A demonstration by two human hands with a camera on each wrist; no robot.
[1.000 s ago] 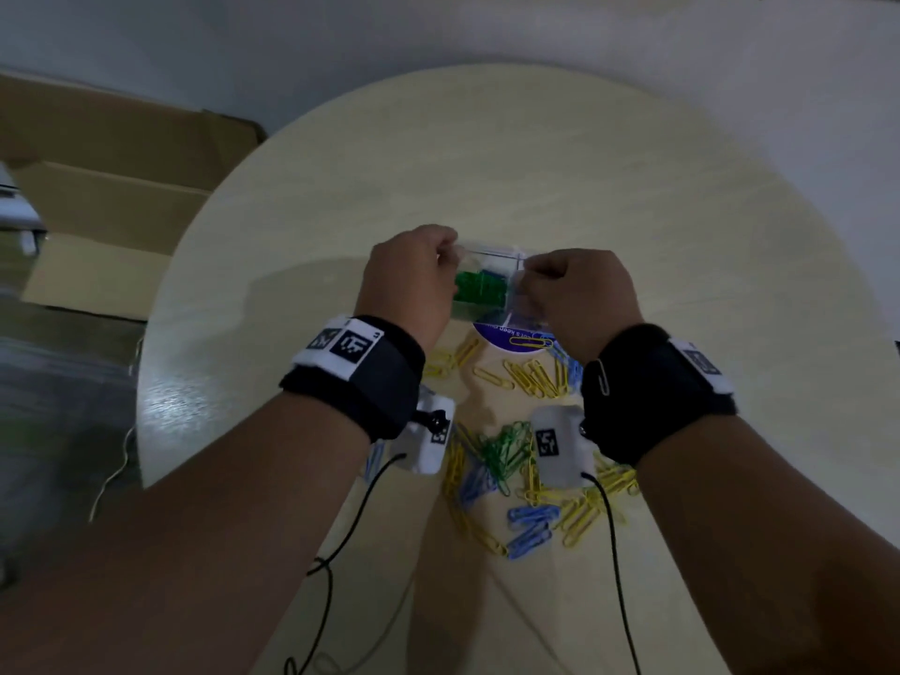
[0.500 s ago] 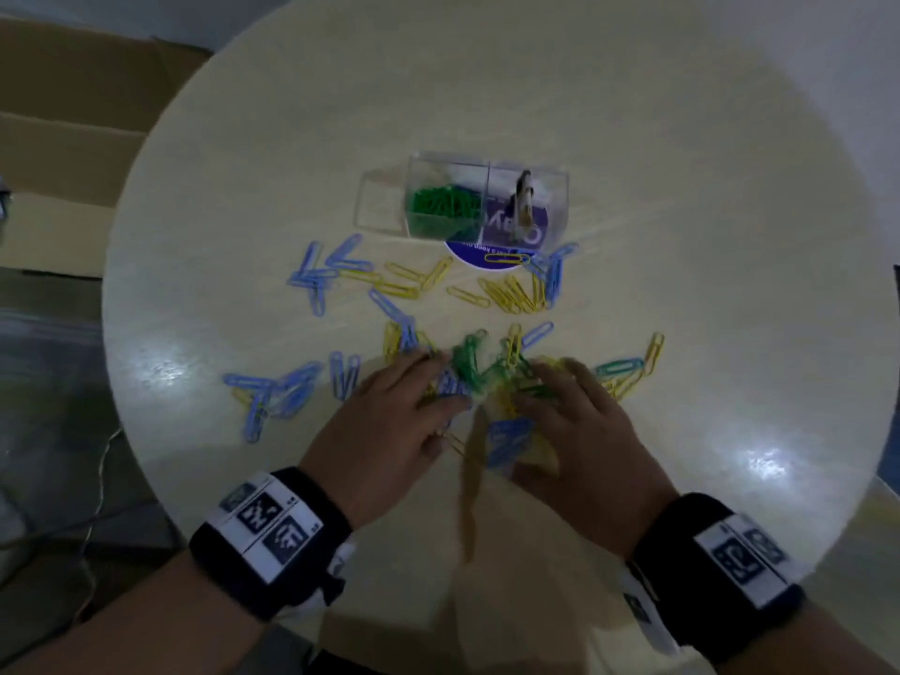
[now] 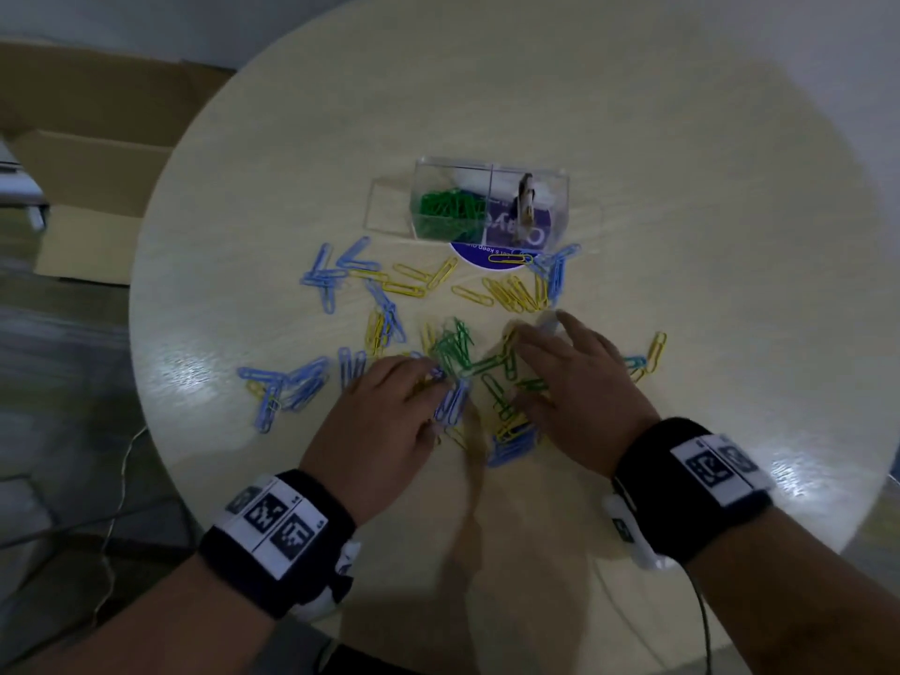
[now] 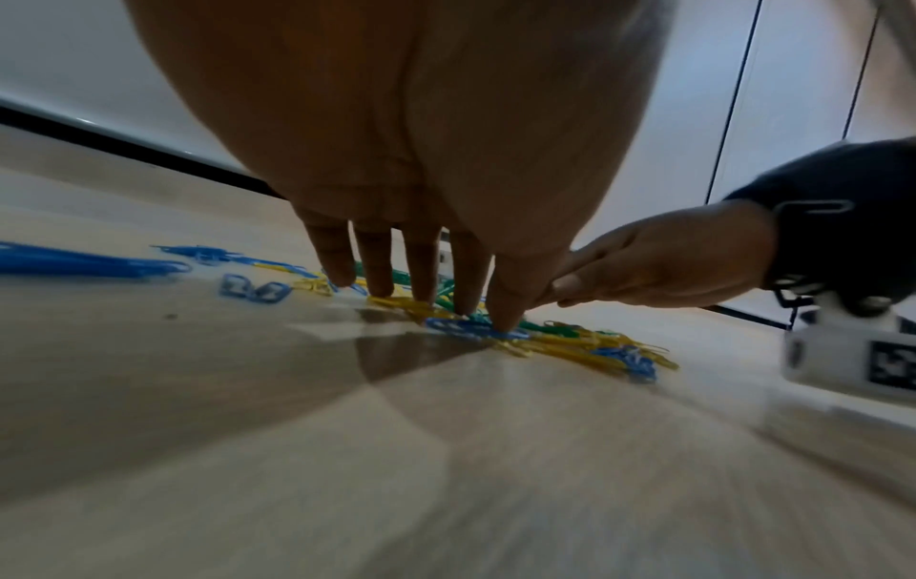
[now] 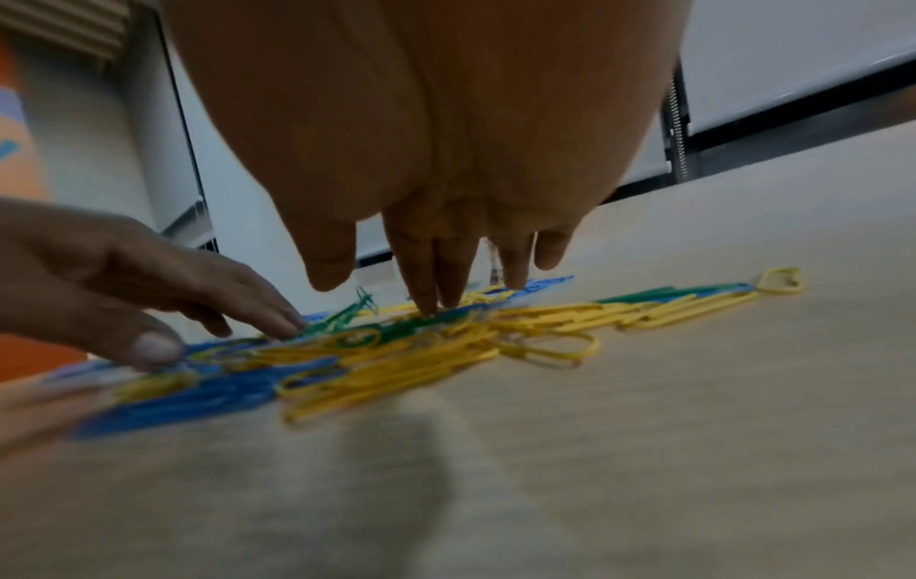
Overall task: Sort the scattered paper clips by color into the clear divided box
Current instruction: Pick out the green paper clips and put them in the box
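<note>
The clear divided box (image 3: 489,204) stands at the table's middle, open, with green clips (image 3: 445,209) in its left compartment and a binder clip in the right. Blue, yellow and green paper clips lie scattered in front of it. A mixed heap (image 3: 479,382) lies between my hands. My left hand (image 3: 389,416) lies flat with straight fingers (image 4: 421,274) touching blue and yellow clips (image 4: 466,327). My right hand (image 3: 570,382) is spread, its fingertips (image 5: 436,286) pressing on the yellow and green pile (image 5: 446,337). Neither hand holds a clip.
The round pale wooden table (image 3: 682,236) has bare surface on its far and right parts. An open cardboard box (image 3: 92,187) stands on the floor to the left. A purple round sticker (image 3: 487,258) lies under the box's front. Cables hang at the near edge.
Both hands let go of the box a second ago and came back to the near heap. Since half a second ago they have spread slightly apart over the clips.
</note>
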